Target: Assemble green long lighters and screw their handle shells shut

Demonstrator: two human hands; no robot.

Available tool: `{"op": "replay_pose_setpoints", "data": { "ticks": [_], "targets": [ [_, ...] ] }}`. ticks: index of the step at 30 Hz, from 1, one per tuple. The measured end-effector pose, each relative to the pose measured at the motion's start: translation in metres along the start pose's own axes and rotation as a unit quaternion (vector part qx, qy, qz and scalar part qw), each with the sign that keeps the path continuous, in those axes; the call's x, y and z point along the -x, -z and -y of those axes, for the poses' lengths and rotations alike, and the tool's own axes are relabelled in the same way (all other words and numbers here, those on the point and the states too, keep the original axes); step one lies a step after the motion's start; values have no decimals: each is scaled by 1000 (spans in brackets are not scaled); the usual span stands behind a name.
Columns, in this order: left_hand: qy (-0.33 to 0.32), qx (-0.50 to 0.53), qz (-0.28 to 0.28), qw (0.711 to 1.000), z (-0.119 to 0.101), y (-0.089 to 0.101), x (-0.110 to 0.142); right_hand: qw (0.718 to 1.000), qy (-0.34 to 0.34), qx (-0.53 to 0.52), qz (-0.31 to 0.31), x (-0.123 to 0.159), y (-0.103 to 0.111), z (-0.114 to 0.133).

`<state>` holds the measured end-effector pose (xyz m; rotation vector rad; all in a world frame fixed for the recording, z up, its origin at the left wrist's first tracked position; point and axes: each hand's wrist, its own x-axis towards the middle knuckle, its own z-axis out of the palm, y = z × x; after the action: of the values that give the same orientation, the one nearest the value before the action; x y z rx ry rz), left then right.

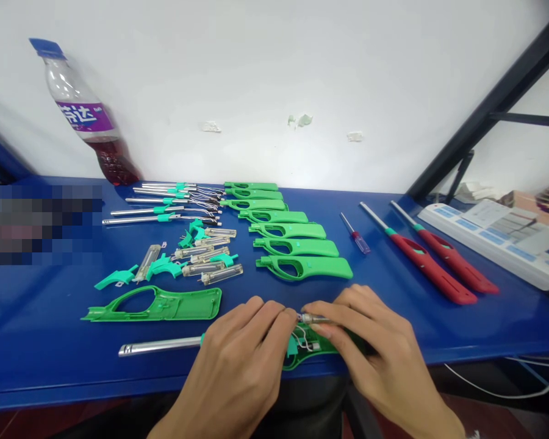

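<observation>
My right hand (375, 347) pinches a small fuel tank (316, 319) with a metal valve end, just above an open green lighter casing half (297, 364). My left hand (244, 353) is closed over the front of that casing half, its fingertips close to the valve end. White wires (303, 335) lie loose inside the casing. A metal lighter tube (162, 346) sticks out leftward from under my left hand. Beyond it lies another green casing half (176, 305), inner side up. My fingers hide much of the casing's inside.
Several green casing halves (306, 267) lie in a column, beside metal tubes with wires (139, 219), teal triggers (119, 277) and clear fuel tanks (222, 274). Rightward are a screwdriver (360, 242), two red lighters (432, 268) and a power strip (494, 244). A bottle (85, 116) stands back left.
</observation>
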<state>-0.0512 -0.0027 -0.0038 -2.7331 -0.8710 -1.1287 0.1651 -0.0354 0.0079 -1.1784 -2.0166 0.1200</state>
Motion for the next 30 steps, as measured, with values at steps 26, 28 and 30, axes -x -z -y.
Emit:
{"op": "replay_pose_setpoints", "data": {
  "ticks": [26,28,30],
  "targets": [
    [-26,-24,7,999,0,2,-6,999,-38,19,-12,2,0,1],
    [-17,-26,0,1000,-1,3,-9,998,-49,32,-18,3,0,-1],
    [2,-26,-12,1000,-2,4,-11,998,-52,38,-22,4,1,-3]
  ]
}}
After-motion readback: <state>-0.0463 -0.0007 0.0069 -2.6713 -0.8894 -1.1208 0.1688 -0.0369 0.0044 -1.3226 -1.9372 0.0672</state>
